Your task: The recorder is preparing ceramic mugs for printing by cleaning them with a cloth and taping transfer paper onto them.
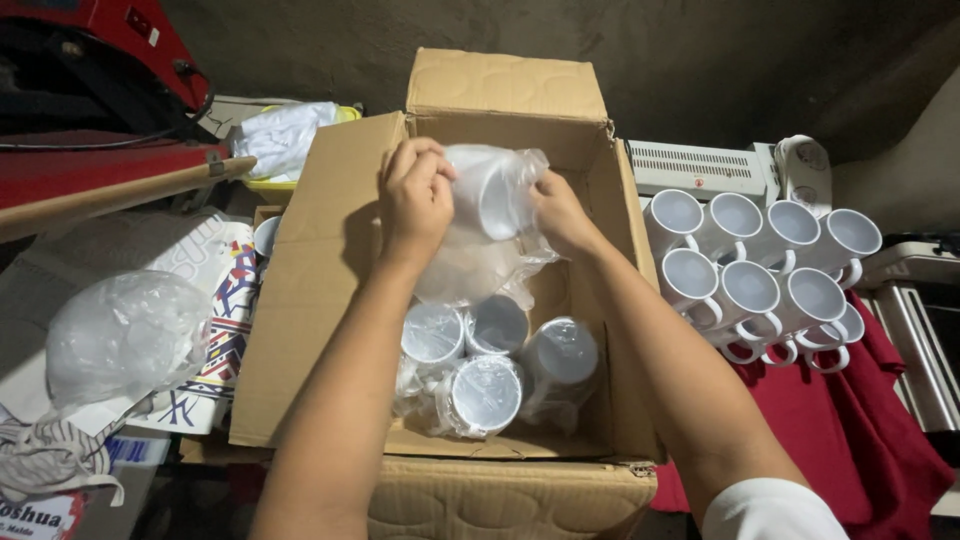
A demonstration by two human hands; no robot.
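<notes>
Over an open cardboard box I hold a white mug in a clear plastic bag. My left hand grips its left side. My right hand holds the plastic at its right side. The bag's loose end hangs down into the box. Several more plastic-wrapped white mugs lie in the bottom of the box below my hands.
Several unwrapped white mugs are stacked on a red cloth to the right. A crumpled clear plastic bag lies at the left on printed paper. A wooden stick and a red machine stand at the upper left.
</notes>
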